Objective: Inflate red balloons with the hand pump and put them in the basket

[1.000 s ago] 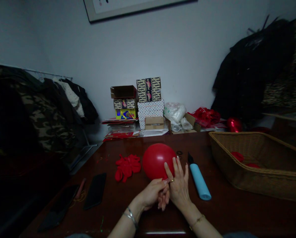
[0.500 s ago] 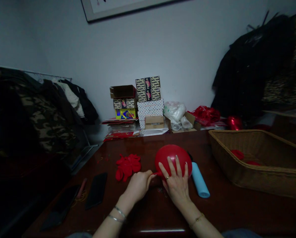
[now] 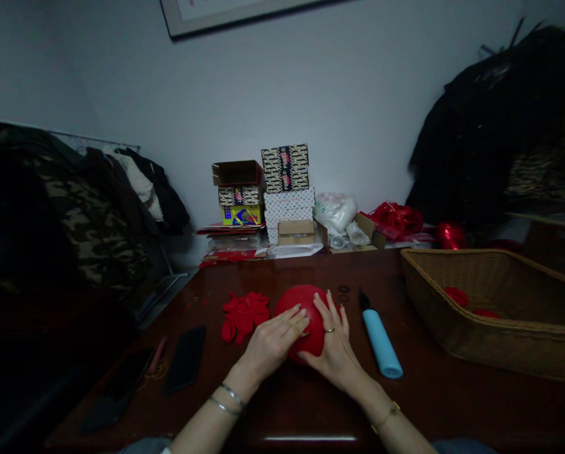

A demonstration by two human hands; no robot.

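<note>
An inflated red balloon (image 3: 314,333) is held between my two hands above the brown table (image 3: 282,416). My left hand (image 3: 273,335) presses on its left side, with the fingers laid across its front. On the right side, my right hand (image 3: 338,354) cups it with spread fingers and the thumb underneath. The balloon's neck does not show. Left of my hands lies a pile of limp red balloons (image 3: 245,314). A light blue balloon pump (image 3: 381,343) with a black nozzle lies to the right of my right hand.
A wicker basket (image 3: 490,337) with red pieces inside stands at the right. At the left lie a black phone (image 3: 185,359) and another dark flat object (image 3: 122,384). Small dark rings (image 3: 343,294) lie behind the balloon. Stacked boxes (image 3: 287,189) stand against the wall.
My left hand has moved from pinching the balloon's neck to the balloon's side. The balloon has turned and shifted a little left, so its neck no longer shows.
</note>
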